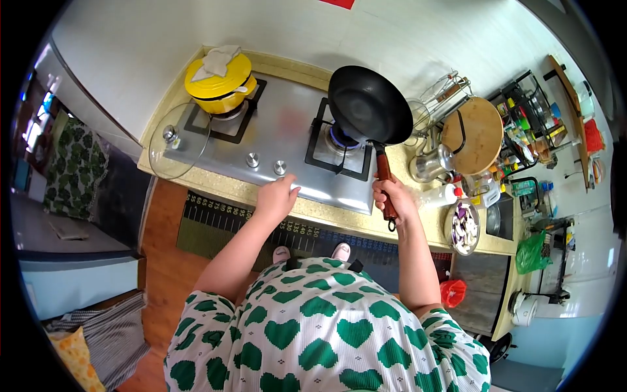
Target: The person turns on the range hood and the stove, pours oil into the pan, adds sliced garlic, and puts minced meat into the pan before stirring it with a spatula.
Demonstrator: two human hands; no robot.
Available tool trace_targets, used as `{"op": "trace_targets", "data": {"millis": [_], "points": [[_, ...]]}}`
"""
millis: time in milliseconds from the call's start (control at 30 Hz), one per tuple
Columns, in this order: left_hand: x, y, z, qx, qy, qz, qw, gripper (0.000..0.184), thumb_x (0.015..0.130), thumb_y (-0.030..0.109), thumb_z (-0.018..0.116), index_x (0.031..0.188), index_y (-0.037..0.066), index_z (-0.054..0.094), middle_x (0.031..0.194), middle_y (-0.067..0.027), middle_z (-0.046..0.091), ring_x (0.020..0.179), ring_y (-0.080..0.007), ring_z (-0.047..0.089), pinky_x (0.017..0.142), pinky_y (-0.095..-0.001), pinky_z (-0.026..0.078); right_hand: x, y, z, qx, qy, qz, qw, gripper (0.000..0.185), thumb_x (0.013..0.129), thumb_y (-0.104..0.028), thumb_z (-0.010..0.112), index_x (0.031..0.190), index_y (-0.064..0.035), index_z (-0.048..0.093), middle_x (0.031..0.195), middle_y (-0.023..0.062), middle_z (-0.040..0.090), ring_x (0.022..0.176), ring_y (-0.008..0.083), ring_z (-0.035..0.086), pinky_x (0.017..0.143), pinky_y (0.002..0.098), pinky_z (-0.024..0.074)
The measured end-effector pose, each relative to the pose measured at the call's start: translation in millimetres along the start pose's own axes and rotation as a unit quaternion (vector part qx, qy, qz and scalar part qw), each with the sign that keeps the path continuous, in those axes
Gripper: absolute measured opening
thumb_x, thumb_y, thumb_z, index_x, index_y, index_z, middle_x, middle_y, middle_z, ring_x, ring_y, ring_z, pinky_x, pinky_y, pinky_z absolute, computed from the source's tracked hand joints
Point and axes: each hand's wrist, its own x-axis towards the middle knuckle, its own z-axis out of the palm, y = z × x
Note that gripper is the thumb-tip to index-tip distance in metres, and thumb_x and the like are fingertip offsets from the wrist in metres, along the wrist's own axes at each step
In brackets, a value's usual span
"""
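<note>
My right hand [397, 198] is wrapped round the red-brown handle of a black wok [369, 104]. The wok is tilted over the right burner [343, 140], where a blue flame burns; its inside looks bare. Just below the right stove knob [279, 167] is my left hand [277, 198], its thumb and forefinger apart and nothing in it. Whether it touches the stove's front edge I cannot tell. A second knob [252, 159] sits to the left. The steel gas stove [281, 117] is set into a speckled counter.
A yellow pot [219, 81] with a cloth on its lid stands on the left burner. A glass lid [179, 147] overhangs the counter's left front. On the right are a metal pitcher [432, 163], a red-capped bottle [439, 195], a bowl of cut vegetables [464, 228] and a round wooden board [480, 137].
</note>
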Motion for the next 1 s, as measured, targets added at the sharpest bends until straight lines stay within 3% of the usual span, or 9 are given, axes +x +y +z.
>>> {"op": "trace_targets", "data": {"millis": [267, 600, 667, 733, 767, 800, 900, 1000], "points": [[-5.2, 7.9, 4.5, -0.015, -0.016, 0.031, 0.999, 0.022, 0.089, 0.023, 0.070, 0.105, 0.008, 0.066, 0.079, -0.0116, 0.070, 0.071, -0.0319, 0.069, 0.062, -0.0426, 0.054, 27.5, 51.2, -6.0, -0.009, -0.005, 0.011, 1.000, 0.037, 0.089, -0.007, 0.054, 0.123, -0.0003, 0.042, 0.075, 0.0018, 0.050, 0.057, 0.0098, 0.047, 0.049, 0.0253, 0.0433], [0.6, 57.1, -9.6, -0.109, -0.058, -0.009, 0.992, 0.019, 0.089, 0.020, 0.071, 0.105, 0.010, 0.067, 0.082, -0.0092, 0.070, 0.074, -0.0316, 0.068, 0.063, -0.0415, 0.051, 43.3, 98.5, -8.4, -0.047, 0.020, 0.045, 0.998, 0.039, 0.091, -0.008, 0.058, 0.126, -0.0016, 0.042, 0.077, 0.0036, 0.056, 0.059, 0.0129, 0.057, 0.052, 0.0264, 0.0507], [2.8, 75.1, -5.9, -0.167, -0.056, -0.002, 0.984, 0.020, 0.088, 0.018, 0.073, 0.105, 0.010, 0.068, 0.077, -0.0075, 0.067, 0.060, -0.0247, 0.060, 0.057, -0.0361, 0.047, 41.3, 92.5, -9.4, 0.001, -0.009, 0.054, 0.998, 0.040, 0.096, -0.019, 0.064, 0.127, -0.0023, 0.043, 0.081, 0.0040, 0.058, 0.065, 0.0139, 0.061, 0.056, 0.0264, 0.0534], [4.3, 98.3, -9.4, -0.210, -0.079, -0.006, 0.974, 0.020, 0.088, 0.016, 0.073, 0.106, 0.010, 0.068, 0.076, -0.0069, 0.066, 0.054, -0.0199, 0.054, 0.054, -0.0332, 0.045, 41.0, 94.3, -17.0, -0.018, -0.024, 0.048, 0.998, 0.054, 0.100, -0.043, 0.061, 0.133, -0.0040, 0.044, 0.098, 0.0074, 0.065, 0.077, 0.0156, 0.066, 0.071, 0.0309, 0.0562], [3.9, 105.8, -3.2, -0.246, -0.077, 0.003, 0.966, 0.020, 0.088, 0.007, 0.073, 0.108, 0.007, 0.068, 0.072, 0.0001, 0.059, 0.052, -0.0062, 0.039, 0.050, -0.0246, 0.034, 42.7, 95.8, -26.1, -0.036, -0.013, 0.053, 0.998, 0.053, 0.101, -0.042, 0.060, 0.134, -0.0034, 0.046, 0.098, 0.0083, 0.067, 0.078, 0.0163, 0.067, 0.072, 0.0319, 0.0556], [4.6, 115.1, -1.4, -0.251, -0.084, 0.014, 0.964, 0.020, 0.088, 0.007, 0.073, 0.108, 0.007, 0.068, 0.073, -0.0001, 0.060, 0.053, -0.0064, 0.039, 0.050, -0.0247, 0.034, 40.2, 91.1, -31.3, -0.054, -0.003, 0.059, 0.997, 0.052, 0.101, -0.042, 0.059, 0.134, -0.0028, 0.049, 0.098, 0.0091, 0.069, 0.079, 0.0169, 0.067, 0.074, 0.0328, 0.0550], [5.0, 144.1, -3.6, -0.266, -0.099, 0.035, 0.958, 0.022, 0.088, 0.006, 0.074, 0.109, 0.007, 0.068, 0.075, -0.0004, 0.060, 0.054, -0.0067, 0.039, 0.051, -0.0242, 0.035, 7.8, 79.0, -57.2, -0.321, 0.082, -0.107, 0.938, 0.042, 0.099, -0.031, 0.062, 0.130, -0.0039, 0.057, 0.091, 0.0105, 0.072, 0.077, 0.0167, 0.067, 0.071, 0.0319, 0.0538], [2.3, 171.8, -4.6, -0.268, -0.110, 0.044, 0.956, 0.021, 0.088, 0.006, 0.074, 0.108, 0.006, 0.068, 0.077, -0.0003, 0.060, 0.055, -0.0061, 0.039, 0.051, -0.0231, 0.035, -27.5, 62.5, -103.3, -0.413, 0.209, -0.310, 0.830, 0.036, 0.095, -0.021, 0.066, 0.127, -0.0065, 0.061, 0.086, 0.0127, 0.072, 0.075, 0.0156, 0.066, 0.068, 0.0297, 0.0527]]}}
